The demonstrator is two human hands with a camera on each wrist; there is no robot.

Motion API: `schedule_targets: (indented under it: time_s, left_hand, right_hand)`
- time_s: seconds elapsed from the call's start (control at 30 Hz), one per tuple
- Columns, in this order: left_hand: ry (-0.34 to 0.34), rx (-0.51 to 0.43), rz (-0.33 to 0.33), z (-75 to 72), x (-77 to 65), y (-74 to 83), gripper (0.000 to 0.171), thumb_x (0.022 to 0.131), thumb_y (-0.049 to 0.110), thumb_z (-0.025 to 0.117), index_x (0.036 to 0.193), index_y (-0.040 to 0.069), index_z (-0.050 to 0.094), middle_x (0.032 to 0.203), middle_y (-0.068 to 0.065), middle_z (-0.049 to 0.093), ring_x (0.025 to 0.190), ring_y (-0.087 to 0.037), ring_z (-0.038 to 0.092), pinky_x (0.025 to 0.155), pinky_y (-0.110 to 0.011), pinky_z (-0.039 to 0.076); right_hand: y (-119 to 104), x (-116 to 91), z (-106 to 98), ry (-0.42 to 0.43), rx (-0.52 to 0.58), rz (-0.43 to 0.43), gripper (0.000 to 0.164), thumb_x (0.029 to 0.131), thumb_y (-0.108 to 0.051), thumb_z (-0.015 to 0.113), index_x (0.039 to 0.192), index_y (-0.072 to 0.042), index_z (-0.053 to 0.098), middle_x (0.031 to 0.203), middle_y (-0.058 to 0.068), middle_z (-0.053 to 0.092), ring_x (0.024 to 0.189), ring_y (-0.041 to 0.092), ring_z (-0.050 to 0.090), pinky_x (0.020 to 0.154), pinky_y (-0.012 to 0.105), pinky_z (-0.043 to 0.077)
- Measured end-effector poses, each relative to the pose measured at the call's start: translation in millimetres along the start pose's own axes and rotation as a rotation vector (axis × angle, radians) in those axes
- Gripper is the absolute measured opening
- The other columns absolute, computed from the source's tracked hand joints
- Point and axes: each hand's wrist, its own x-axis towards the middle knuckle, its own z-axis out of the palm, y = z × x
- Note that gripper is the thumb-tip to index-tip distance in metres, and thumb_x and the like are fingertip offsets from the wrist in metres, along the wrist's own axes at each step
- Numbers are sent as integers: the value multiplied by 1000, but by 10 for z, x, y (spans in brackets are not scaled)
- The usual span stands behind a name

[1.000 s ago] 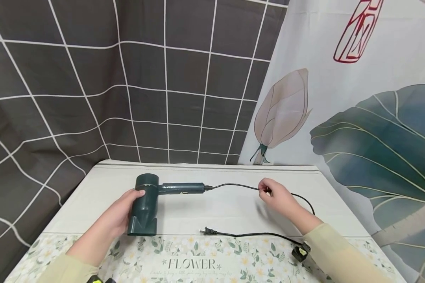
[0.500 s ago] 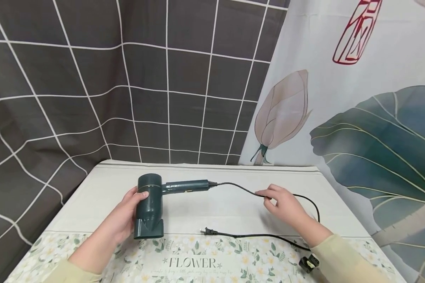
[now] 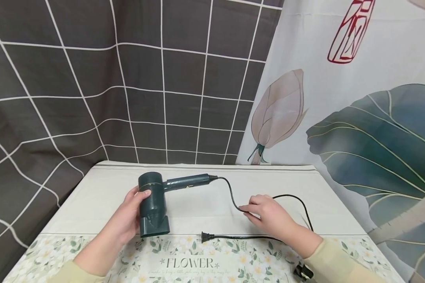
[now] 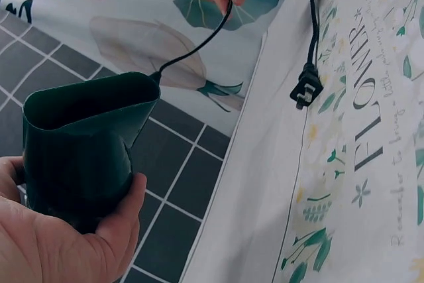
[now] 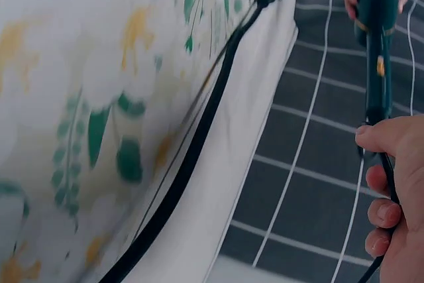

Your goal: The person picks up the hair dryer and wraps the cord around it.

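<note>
A dark green hair dryer point(image 3: 153, 204) is held by its barrel in my left hand point(image 3: 129, 214), thumb across the front. Its flat nozzle point(image 4: 86, 107) faces me, and its handle point(image 3: 186, 182) points right, tilted slightly up. From the handle's end a black cord point(image 3: 230, 188) dips to my right hand point(image 3: 272, 216), which pinches it between thumb and fingers. Beyond that hand the cord loops right and comes back under the wrist. Its two-prong plug point(image 3: 207, 237) lies on the tablecloth, pointing left. In the right wrist view, curled fingers point(image 5: 381, 213) wrap the cord below the handle.
A white tablecloth point(image 3: 198, 212) with a floral "FLOWER" band covers the table. Behind it hangs a dark grid-patterned curtain point(image 3: 184, 78). A white curtain point(image 3: 315, 47) with lotus prints hangs at the right.
My right hand has moved left and nearer to me with the cord, which now sags more. The hair dryer has shifted slightly right, its handle tipping up.
</note>
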Motion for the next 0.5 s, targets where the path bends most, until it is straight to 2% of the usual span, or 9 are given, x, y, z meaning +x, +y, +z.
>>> schedule_targets:
  time_s: [0.17, 0.3, 0.5]
  left_hand:
    - [-12, 0, 19, 74, 11, -18, 89, 100, 45, 53, 159, 25, -12, 150, -28, 30, 136, -44, 40, 108, -56, 34]
    - [-9, 4, 16, 121, 9, -39, 91, 99, 44, 54, 159, 23, -11, 149, -27, 32, 136, -44, 40, 109, -55, 33]
    - [-5, 31, 10, 188, -1, -92, 92, 98, 45, 55, 159, 21, -10, 148, -28, 34, 135, -46, 41, 109, -58, 32]
  right_hand:
    - [-127, 93, 15, -27, 39, -65, 21, 84, -11, 77, 104, -16, 78, 76, -13, 51, 69, 6, 45, 67, 28, 42]
    - [-204, 178, 32, -16, 59, -117, 17, 86, -11, 75, 103, -15, 77, 78, -14, 54, 70, 6, 46, 68, 26, 42]
    - [-276, 280, 54, 0, 79, -153, 15, 89, -12, 73, 102, -15, 76, 84, -12, 61, 75, 7, 52, 70, 27, 43]
